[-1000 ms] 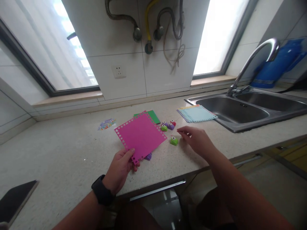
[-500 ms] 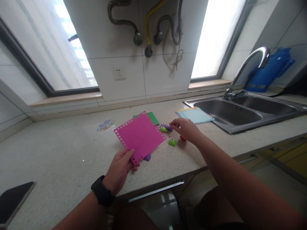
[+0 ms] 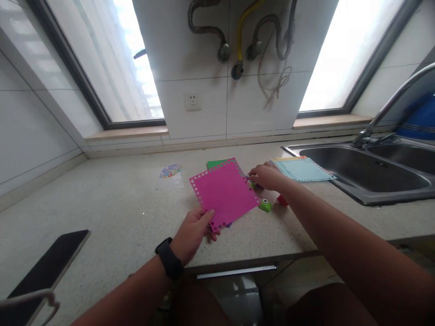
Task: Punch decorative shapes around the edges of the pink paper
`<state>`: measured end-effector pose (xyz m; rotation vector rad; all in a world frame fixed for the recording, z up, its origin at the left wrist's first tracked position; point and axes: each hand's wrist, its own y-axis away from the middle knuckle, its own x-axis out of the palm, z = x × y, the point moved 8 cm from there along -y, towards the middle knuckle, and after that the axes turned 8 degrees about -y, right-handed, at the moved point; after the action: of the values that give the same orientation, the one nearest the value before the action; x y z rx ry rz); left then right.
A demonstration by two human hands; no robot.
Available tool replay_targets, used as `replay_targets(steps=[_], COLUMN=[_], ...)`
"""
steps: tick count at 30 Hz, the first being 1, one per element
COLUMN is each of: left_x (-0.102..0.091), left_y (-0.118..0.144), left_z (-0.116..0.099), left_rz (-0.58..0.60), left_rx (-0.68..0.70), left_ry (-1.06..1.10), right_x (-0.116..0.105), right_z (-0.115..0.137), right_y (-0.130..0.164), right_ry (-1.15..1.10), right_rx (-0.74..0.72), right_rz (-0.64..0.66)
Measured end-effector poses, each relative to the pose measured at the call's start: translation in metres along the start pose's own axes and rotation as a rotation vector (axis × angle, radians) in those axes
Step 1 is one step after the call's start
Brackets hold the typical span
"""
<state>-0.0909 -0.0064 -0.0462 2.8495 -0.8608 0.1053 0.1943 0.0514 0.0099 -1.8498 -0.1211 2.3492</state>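
My left hand (image 3: 195, 231) pinches a pink sheet of paper (image 3: 222, 194) by its near corner and holds it tilted above the counter. Small cut-out shapes run along the sheet's edges. Under its near edge a bit of a purple object (image 3: 229, 225) peeks out. To the right, my right hand (image 3: 268, 176) is closed, fingertips down at a small green craft punch (image 3: 251, 184) with an eye on top; what the fingers grip is hidden. Another green punch (image 3: 265, 205) lies nearer me, and a red one (image 3: 282, 200) sits under my right wrist.
Green paper (image 3: 216, 164) lies behind the pink sheet. A stack of pale blue punched sheets (image 3: 306, 170) rests beside the steel sink (image 3: 360, 194). Small colourful paper bits (image 3: 171, 170) lie at the back left. A black flat object (image 3: 50, 260) is at the left.
The view has swung left, so things appear further right. My right hand has moved slightly over the cluster of punches. The left hand still holds the pink sheet.
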Motion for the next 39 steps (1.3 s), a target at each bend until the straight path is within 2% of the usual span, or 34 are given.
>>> replay_targets(steps=[5,9,10,12,14,18,21,27,33,39], left_x=[0.001,0.002,0.002,0.001,0.000,-0.001,-0.002,-0.002,-0.002,0.002], left_y=[0.000,0.000,0.000,0.000,0.001,0.003,0.005,0.008,0.010,0.011], left_z=[0.000,0.000,-0.001,-0.002,-0.004,-0.007,-0.010,-0.016,-0.017,-0.019], left_rz=[0.036,0.065,0.070,0.071,0.067,0.065,0.037,0.003,0.015,0.057], left_rx=[0.004,0.006,0.011,0.024,0.036,0.038,0.051,0.087,0.101,0.122], left_ry=[-0.014,-0.033,-0.037,-0.053,-0.089,-0.147,-0.144,-0.084,-0.094,-0.107], right_x=[-0.016,-0.036,-0.039,-0.039,-0.030,-0.004,0.014,0.044,0.048,0.052], right_z=[-0.001,-0.001,0.001,0.000,0.013,0.042,0.062,0.099,0.122,0.124], right_y=[0.001,0.027,0.039,0.070,0.100,0.152,0.169,0.170,0.165,0.163], right_ry=[-0.146,-0.371,-0.480,-1.078,-1.453,-1.822,-1.940,-1.989,-1.970,-1.993], right_rx=[0.077,0.160,0.173,0.209,0.212,0.352,0.418,0.432,0.331,0.315], right_rz=[-0.120,-0.292,-0.329,-0.447,-0.427,-0.337,-0.303,-0.150,-0.067,-0.106])
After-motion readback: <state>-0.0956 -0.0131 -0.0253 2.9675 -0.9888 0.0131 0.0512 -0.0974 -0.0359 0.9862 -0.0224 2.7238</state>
